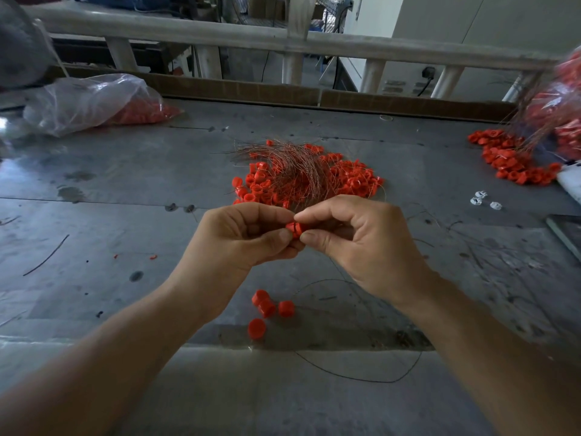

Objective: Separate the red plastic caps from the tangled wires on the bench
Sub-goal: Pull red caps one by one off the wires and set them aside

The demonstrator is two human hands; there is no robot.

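Above the grey bench (125,215), my left hand (239,237) and my right hand (355,243) meet fingertip to fingertip and both pinch one red cap (295,229). Just behind them lies a heap of red caps (355,182) tangled with thin copper wires (289,165). Several loose red caps (267,308) lie on the bench below my hands. A thin dark wire (361,377) loops across the bench near the front edge.
A clear plastic bag (91,99) holding red caps lies at the back left. Another heap of red caps (509,162) with wires spills from a bag (562,111) at the right edge. A few small white pieces (479,198) lie right of centre. A rail (283,39) runs behind the bench.
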